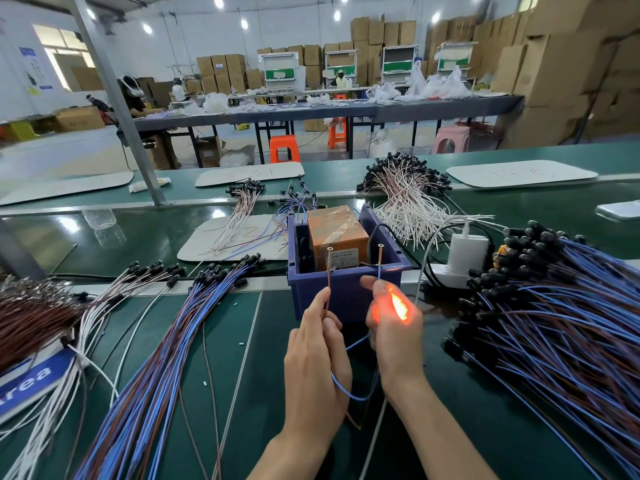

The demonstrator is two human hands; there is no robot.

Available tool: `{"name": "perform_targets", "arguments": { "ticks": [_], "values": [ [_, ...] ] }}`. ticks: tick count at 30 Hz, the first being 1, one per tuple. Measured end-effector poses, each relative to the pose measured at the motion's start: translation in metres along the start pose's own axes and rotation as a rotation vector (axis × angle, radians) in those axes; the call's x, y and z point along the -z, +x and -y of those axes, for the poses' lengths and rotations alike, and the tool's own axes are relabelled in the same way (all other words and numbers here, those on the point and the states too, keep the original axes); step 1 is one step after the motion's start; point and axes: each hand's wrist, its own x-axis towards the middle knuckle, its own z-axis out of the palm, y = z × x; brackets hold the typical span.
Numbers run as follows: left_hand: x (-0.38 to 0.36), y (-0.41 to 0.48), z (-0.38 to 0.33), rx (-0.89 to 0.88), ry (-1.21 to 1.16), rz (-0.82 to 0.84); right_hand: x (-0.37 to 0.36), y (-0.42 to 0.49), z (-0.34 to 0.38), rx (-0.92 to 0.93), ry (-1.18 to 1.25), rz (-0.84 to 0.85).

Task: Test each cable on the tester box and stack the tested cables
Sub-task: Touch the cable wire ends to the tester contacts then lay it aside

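The tester box [346,292] is a blue bin holding an orange block, with two upright screw contacts at its front. My left hand [317,362] pinches the brown wire [328,289] of a cable and holds it up against the left contact. My right hand [394,327] pinches the blue wire [379,271] at the right contact, and an orange light glows between its fingers. The cable's slack [349,393] loops down between my wrists. A fanned stack of blue and brown cables [156,358] lies to the left. A big heap of cables [561,323] lies to the right.
A white charger on a power strip [464,258] sits right of the box. White cable bundles [408,199] and smaller bunches on a white tray [194,245] lie behind. Brown cables [31,313] and a blue label [31,379] are at far left. People work at tables beyond.
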Motion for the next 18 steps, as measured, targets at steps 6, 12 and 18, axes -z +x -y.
{"name": "perform_targets", "arguments": {
  "ticks": [6,12,18],
  "values": [
    [-0.0003,0.0,0.0,-0.007,-0.001,0.003,0.0012,0.0001,-0.0009,-0.002,0.001,0.003],
    [0.0004,0.0001,-0.0002,-0.012,-0.006,-0.002,0.0016,0.0009,-0.0021,-0.001,0.01,0.012],
    [0.0057,-0.0005,-0.0017,-0.055,-0.01,-0.016,0.0041,-0.0026,-0.0031,0.007,0.05,0.048]
  ]
}}
